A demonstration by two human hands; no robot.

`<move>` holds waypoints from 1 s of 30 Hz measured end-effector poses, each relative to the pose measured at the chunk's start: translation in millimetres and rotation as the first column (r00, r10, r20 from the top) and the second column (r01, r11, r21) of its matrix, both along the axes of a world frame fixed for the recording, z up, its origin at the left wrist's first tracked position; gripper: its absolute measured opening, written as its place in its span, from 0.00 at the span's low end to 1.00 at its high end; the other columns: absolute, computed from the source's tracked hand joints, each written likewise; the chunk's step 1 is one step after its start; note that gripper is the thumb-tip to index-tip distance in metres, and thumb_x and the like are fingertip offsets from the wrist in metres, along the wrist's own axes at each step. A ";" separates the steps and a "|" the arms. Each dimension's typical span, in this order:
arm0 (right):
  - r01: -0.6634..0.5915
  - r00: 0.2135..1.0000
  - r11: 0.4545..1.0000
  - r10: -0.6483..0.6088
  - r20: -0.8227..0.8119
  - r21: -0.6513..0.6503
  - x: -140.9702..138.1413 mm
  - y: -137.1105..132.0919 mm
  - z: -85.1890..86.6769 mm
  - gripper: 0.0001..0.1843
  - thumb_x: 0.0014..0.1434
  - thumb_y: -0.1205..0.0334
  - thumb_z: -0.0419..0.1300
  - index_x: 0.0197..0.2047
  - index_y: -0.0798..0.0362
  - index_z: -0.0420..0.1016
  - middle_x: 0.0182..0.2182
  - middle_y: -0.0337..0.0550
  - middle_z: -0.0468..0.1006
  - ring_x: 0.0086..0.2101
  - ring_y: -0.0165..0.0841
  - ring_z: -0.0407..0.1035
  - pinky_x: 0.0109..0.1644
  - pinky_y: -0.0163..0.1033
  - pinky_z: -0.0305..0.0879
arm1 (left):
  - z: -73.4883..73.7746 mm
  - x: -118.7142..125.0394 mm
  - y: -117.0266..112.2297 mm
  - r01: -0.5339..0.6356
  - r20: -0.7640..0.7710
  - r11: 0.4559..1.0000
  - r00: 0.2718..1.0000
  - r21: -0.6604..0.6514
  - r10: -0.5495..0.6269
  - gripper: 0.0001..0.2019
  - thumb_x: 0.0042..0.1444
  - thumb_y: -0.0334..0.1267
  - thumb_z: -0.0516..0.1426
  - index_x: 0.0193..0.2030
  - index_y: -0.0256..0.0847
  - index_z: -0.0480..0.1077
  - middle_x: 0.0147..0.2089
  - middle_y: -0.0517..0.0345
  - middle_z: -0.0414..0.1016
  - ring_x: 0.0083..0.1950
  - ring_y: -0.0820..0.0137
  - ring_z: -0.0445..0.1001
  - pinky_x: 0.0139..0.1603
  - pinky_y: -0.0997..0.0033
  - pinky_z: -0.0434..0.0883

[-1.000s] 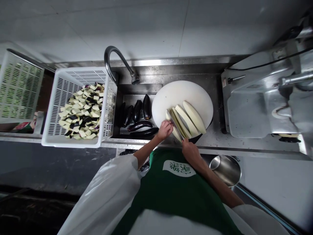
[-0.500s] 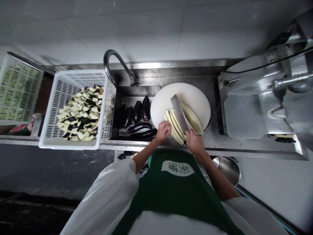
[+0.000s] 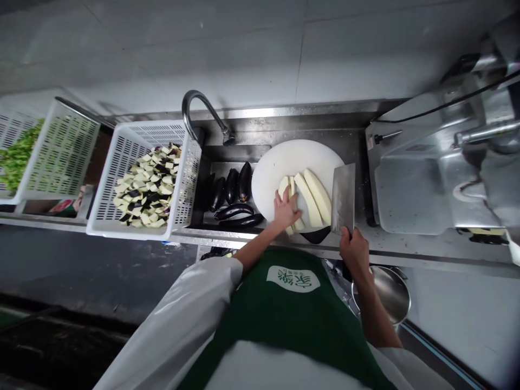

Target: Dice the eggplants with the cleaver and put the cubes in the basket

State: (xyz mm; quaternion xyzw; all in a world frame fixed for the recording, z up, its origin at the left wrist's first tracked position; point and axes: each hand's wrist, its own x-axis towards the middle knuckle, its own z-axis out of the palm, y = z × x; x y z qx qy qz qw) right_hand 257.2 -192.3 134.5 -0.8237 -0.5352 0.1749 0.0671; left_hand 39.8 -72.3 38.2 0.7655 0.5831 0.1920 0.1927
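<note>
On the round white cutting board (image 3: 276, 162) lie long pale slices of eggplant (image 3: 311, 200), cut side up. My left hand (image 3: 285, 211) rests with fingers spread on the slices at the left of this group, partly covering them. My right hand (image 3: 355, 246) is closed round the handle of a cleaver (image 3: 343, 197), whose broad blade stands at the board's right edge, apart from the slices. A dark piece of eggplant (image 3: 316, 236) shows at the board's near edge.
Left of the board, several whole eggplants (image 3: 231, 187) lie in the sink below a curved faucet (image 3: 205, 105). A white basket (image 3: 182, 184) holds cut eggplant chunks; another basket (image 3: 57, 162) has green vegetables beside it. A metal machine (image 3: 410, 189) stands right; a steel pot (image 3: 388, 292) sits below.
My right hand has carried the cleaver from over the slices to the board's right side. My left hand has moved right onto the slices, its fingers now spread. The slices have shifted apart.
</note>
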 end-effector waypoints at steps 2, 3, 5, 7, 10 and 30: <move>0.002 1.000 1.000 -0.002 -0.002 -0.012 2.9 -5.3 1.9 0.20 0.75 0.56 0.46 0.43 0.58 0.75 0.32 0.56 0.78 0.33 0.43 0.71 0.35 0.40 0.54 | 7.6 -26.7 17.8 0.168 -0.009 0.986 0.986 0.010 -0.168 0.38 0.52 0.40 0.69 0.69 0.43 0.66 0.78 0.42 0.49 0.78 0.36 0.48 0.75 0.28 0.51; -0.005 1.000 1.000 0.005 0.000 -0.017 3.6 -7.6 2.5 0.20 0.75 0.56 0.45 0.44 0.58 0.75 0.32 0.56 0.79 0.33 0.43 0.71 0.35 0.40 0.54 | 12.1 -40.5 25.4 0.269 -0.004 0.963 0.963 0.019 -0.269 0.38 0.52 0.40 0.69 0.70 0.44 0.65 0.78 0.43 0.50 0.78 0.40 0.50 0.76 0.32 0.51; -0.030 0.999 0.999 0.030 0.012 -0.026 2.8 -10.3 2.5 0.20 0.75 0.57 0.44 0.45 0.58 0.75 0.32 0.56 0.79 0.33 0.44 0.72 0.35 0.41 0.55 | 20.0 -62.8 32.2 0.406 0.009 0.913 0.914 0.034 -0.407 0.39 0.55 0.42 0.68 0.72 0.47 0.62 0.78 0.45 0.50 0.79 0.45 0.50 0.77 0.37 0.54; -0.076 0.997 0.997 0.077 0.024 -0.031 -1.3 -8.5 1.4 0.21 0.75 0.56 0.44 0.45 0.58 0.75 0.32 0.56 0.79 0.34 0.44 0.73 0.36 0.41 0.56 | 22.6 -69.8 23.9 0.350 0.013 0.936 0.936 0.042 -0.351 0.39 0.57 0.47 0.68 0.73 0.50 0.61 0.79 0.46 0.49 0.79 0.44 0.49 0.73 0.37 0.60; -0.152 0.987 0.987 0.154 0.045 -0.045 -12.5 5.7 0.5 0.22 0.75 0.56 0.44 0.47 0.59 0.75 0.33 0.55 0.80 0.35 0.44 0.74 0.36 0.40 0.56 | 14.1 -49.5 -7.9 -0.002 0.005 0.998 1.000 0.063 0.002 0.43 0.54 0.57 0.68 0.72 0.46 0.60 0.77 0.38 0.51 0.75 0.36 0.53 0.67 0.32 0.64; -0.559 0.826 0.812 0.562 -0.034 -0.168 -111.4 163.3 -3.5 0.22 0.76 0.59 0.44 0.54 0.60 0.76 0.47 0.63 0.82 0.48 0.46 0.77 0.47 0.40 0.65 | 15.5 -92.9 -4.7 0.342 -0.009 0.939 0.939 -0.037 -0.343 0.32 0.54 0.33 0.62 0.67 0.41 0.68 0.76 0.43 0.51 0.76 0.46 0.50 0.76 0.42 0.54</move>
